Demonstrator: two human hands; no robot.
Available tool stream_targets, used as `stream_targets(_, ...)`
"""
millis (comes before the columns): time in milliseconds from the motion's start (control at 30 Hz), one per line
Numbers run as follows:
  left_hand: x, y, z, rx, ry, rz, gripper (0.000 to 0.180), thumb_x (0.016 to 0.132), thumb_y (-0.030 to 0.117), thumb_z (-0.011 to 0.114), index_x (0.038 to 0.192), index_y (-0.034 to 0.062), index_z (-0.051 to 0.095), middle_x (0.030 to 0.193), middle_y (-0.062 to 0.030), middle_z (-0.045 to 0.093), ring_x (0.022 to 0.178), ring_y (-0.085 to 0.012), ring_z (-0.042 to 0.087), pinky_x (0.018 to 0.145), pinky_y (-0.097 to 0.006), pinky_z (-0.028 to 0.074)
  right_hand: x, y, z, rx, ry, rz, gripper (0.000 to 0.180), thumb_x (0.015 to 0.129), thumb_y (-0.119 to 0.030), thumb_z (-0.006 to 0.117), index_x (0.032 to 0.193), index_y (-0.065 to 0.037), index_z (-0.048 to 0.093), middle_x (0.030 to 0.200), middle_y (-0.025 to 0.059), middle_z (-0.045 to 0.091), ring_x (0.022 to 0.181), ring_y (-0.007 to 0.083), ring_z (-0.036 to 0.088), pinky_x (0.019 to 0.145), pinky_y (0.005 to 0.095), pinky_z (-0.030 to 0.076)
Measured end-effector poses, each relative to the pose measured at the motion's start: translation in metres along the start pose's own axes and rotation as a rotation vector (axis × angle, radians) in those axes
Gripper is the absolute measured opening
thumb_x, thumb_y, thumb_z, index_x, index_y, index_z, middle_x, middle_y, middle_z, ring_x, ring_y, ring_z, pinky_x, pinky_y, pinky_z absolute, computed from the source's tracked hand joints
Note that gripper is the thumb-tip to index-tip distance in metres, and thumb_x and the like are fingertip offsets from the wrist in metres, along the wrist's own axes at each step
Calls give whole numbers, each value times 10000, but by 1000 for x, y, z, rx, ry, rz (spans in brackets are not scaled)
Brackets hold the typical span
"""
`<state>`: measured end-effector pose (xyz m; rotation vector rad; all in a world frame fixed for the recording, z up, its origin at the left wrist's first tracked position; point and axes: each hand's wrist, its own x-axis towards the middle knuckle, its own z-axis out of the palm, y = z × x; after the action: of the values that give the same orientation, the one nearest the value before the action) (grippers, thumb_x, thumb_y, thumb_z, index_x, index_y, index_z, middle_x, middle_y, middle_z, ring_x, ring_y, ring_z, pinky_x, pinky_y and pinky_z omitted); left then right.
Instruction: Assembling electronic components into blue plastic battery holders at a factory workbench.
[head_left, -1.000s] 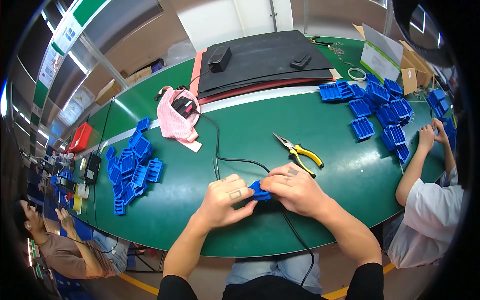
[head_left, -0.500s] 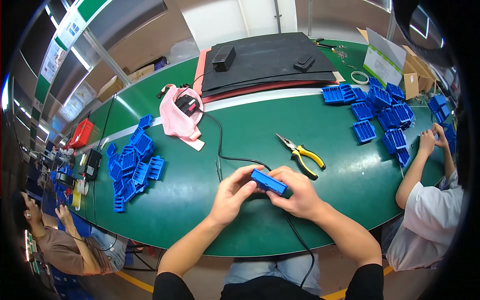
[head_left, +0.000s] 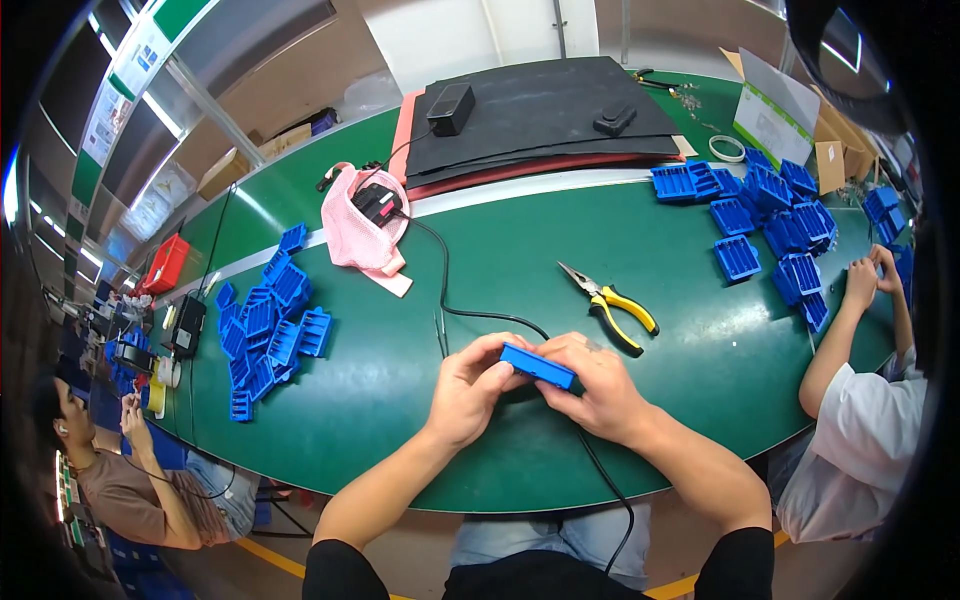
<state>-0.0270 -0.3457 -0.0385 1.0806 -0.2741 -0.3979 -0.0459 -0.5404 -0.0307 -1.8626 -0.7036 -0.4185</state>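
Note:
Both my hands grip one blue plastic battery holder (head_left: 537,367) above the front middle of the green table. My left hand (head_left: 468,392) pinches its left end, thumb on the near side. My right hand (head_left: 592,385) closes round the right end. The holder is tilted with a long side wall toward me, so its inner slots are hidden. Behind my hands runs a black cable (head_left: 445,285), which passes under them and hangs off the front edge. Long-nose pliers (head_left: 612,308) with yellow and black handles lie beyond my right hand. Tweezers (head_left: 441,333) lie just past my left hand.
Blue battery holders are heaped at left (head_left: 262,325) and right (head_left: 775,215). A pink mesh bag (head_left: 350,235) lies behind, beside black sheets (head_left: 540,120) bearing a black power adapter (head_left: 451,109). Co-workers sit at left (head_left: 150,490) and right (head_left: 850,430). A red bin (head_left: 167,264) stands far left.
The holder stays in both my hands, tipped slightly. The whole view has shifted a little. At left, the co-worker's hand has moved up nearer the head.

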Motion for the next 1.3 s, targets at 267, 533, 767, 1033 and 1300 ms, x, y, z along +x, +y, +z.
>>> stream_targets(267, 1, 1, 2, -41, -73, 83, 212, 897, 75, 603, 1083, -28, 595, 1147, -146, 566, 1180, -270, 542, 958, -386, 509, -2, 5, 0, -56, -16, -117, 290, 708, 27, 736, 963, -2, 600, 994, 134, 663, 920, 323, 649, 823, 405, 534)
stream_targets(533, 0, -6, 7, -25, -50, 182, 259, 784, 177, 590, 969, -3, 572, 1061, -159, 569, 1185, -380, 508, 1022, -501, 415, -2, -3, 4, -180, 25, -225, 318, 637, -16, 757, 899, -33, 577, 952, 97, 641, 907, 299, 645, 818, 377, 559)
stream_targets(767, 0, -4, 4, -97, -153, 232, 297, 807, 132, 561, 1060, -23, 569, 1120, -160, 574, 1200, -327, 503, 1064, -448, 366, -1, -5, 6, -236, 61, -265, 312, 651, -21, 764, 904, -35, 583, 943, 88, 645, 894, 299, 653, 788, 376, 557)
stream_targets(1033, -4, 4, 17, 35, -102, 127, 472, 863, 123, 635, 1288, -4, 473, 1318, -148, 493, 1255, -242, 462, 1087, -387, 344, -4, -2, 13, -54, 108, -88, 300, 706, 10, 746, 966, -15, 599, 924, 113, 658, 876, 321, 654, 765, 384, 533)
stream_targets(1300, -4, -4, 15, 35, -89, 112, 278, 887, 77, 615, 1140, 25, 511, 1294, -153, 497, 1201, -223, 480, 1062, -388, 356, -7, -3, 16, -23, 97, -30, 289, 722, 9, 725, 983, -6, 602, 900, 134, 651, 860, 328, 645, 750, 387, 526)
